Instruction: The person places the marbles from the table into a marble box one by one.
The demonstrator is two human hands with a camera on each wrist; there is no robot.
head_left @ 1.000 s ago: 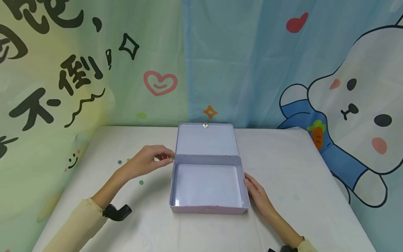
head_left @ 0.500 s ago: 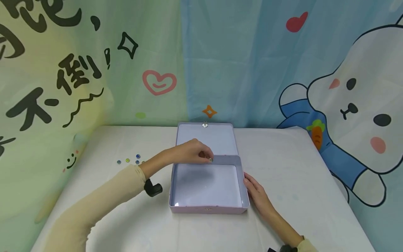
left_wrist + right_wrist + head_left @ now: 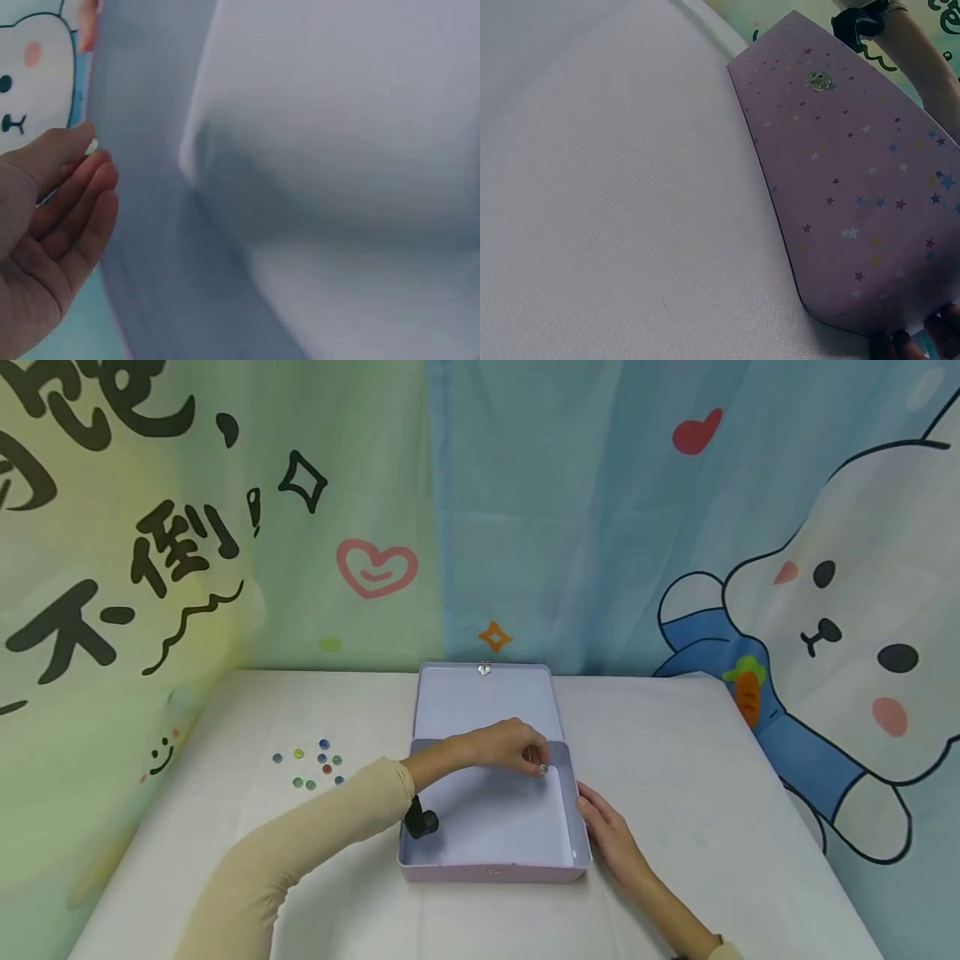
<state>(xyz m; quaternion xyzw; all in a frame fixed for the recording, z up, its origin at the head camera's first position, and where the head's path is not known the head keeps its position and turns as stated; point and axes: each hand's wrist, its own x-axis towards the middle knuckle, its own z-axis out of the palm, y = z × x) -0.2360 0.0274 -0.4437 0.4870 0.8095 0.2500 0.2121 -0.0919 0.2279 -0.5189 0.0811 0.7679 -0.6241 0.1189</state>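
My left hand point(image 3: 517, 747) pinches a small, round, glassy marble point(image 3: 543, 768) between thumb and fingertips, over the back right corner of the open box point(image 3: 491, 873). In the left wrist view, a pale bit of the marble point(image 3: 91, 146) peeks out between the thumb and forefinger, near the box wall point(image 3: 142, 127). Relaxed fingers of my right hand point(image 3: 611, 827) rest against the outside of the box's right wall. Pink with coloured stars, the outer side of the box point(image 3: 855, 172) fills much of the right wrist view, with fingertips point(image 3: 945, 330) at its lower corner.
Left of the box, several blue, green, yellow and red marbles point(image 3: 322, 758) lie scattered on the white tablecloth point(image 3: 675, 877). The lid point(image 3: 487, 697) lies folded back behind the box, its clasp at the far edge. A printed curtain point(image 3: 525, 510) hangs behind the table.
My left hand, pinching the marble, has moved right from the box's left rim across to its back right corner. More loose marbles now show behind the arm. The right hand stays put.
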